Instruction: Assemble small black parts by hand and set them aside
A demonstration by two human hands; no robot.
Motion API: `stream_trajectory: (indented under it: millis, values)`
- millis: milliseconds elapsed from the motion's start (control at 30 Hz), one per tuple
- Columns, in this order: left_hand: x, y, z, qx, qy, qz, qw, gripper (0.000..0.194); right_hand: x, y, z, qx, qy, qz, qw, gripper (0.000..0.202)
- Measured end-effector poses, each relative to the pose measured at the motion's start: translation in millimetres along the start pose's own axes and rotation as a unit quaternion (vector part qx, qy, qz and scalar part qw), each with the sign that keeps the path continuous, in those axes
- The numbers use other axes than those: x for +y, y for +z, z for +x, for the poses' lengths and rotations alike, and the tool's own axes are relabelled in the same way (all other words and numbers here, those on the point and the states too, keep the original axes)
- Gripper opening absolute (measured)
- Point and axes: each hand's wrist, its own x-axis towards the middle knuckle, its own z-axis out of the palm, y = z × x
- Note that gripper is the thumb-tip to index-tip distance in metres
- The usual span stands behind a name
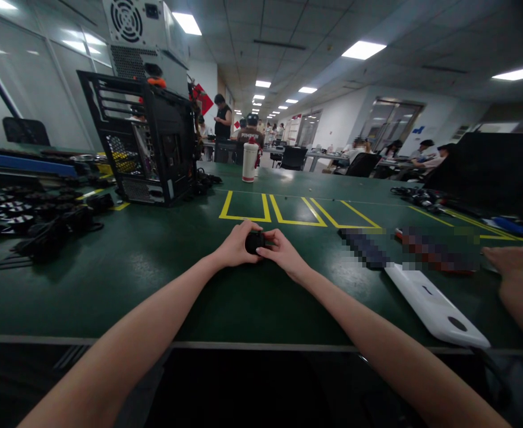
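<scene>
Near the middle of the green table (pixel 261 303), a small round black object (pixel 254 241) sits between my two hands; its kind is too dark to make out. My left hand (pixel 237 245) curls around its left side, thumb low and fingers over the top. From the other side, my right hand (pixel 283 252) grips it with thumb and fingertips. Both hands are closed on it, just in front of the yellow tape outlines (pixel 246 219). Part of the object is hidden by the fingers.
An open black computer case (pixel 172 142) stands at left, near black cables and parts (pixel 43 232). A white cup (pixel 249 161) stands farther back. At right lie a white elongated device (pixel 435 306) and two blurred phone-like items (pixel 364 246). Another person's hand (pixel 522 285) reaches in there.
</scene>
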Motion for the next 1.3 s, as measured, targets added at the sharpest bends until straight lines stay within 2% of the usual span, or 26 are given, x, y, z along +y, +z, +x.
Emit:
stream_trajectory:
  millis: [133, 233, 400, 800, 933, 1100, 1300]
  values:
    - [-0.6, 0.4, 0.3, -0.002, -0.004, -0.005, 1.0, 0.06, -1.8, -0.6, -0.6, 0.012, 0.013, -0.014, 1.0, 0.027]
    - [-1.6, 1.1, 0.6, 0.001, -0.003, -0.002, 1.0, 0.06, -0.7, -1.2, 1.2, 0.022, 0.025, -0.01, 0.999, 0.03]
    - [-0.3, 0.5, 1.0, -0.005, -0.001, 0.003, 1.0, 0.058, -0.3, -2.8, 2.4, -0.002, 0.024, -0.003, 1.0, 0.035]
    - [4.6, -2.1, 0.2, -0.007, -0.006, -0.006, 1.0, 0.057, 3.3, -4.0, 3.3, 0.021, 0.032, 0.009, 0.999, 0.033]
    - [5.3, -2.4, -0.2, -0.007, -0.01, -0.01, 1.0, 0.058, 1.6, -5.1, 4.0, 0.002, 0.045, 0.021, 0.999, 0.036]
    - [2.6, -1.1, -0.6, -0.005, -0.006, -0.007, 1.0, 0.058, -3.9, -3.2, 0.5, -0.001, 0.026, 0.035, 0.999, 0.036]
    - [0.8, 0.6, 0.4, 0.003, -0.008, -0.004, 1.0, 0.059, -5.8, -0.1, -1.0, 0.022, 0.053, 0.044, 0.997, 0.024]
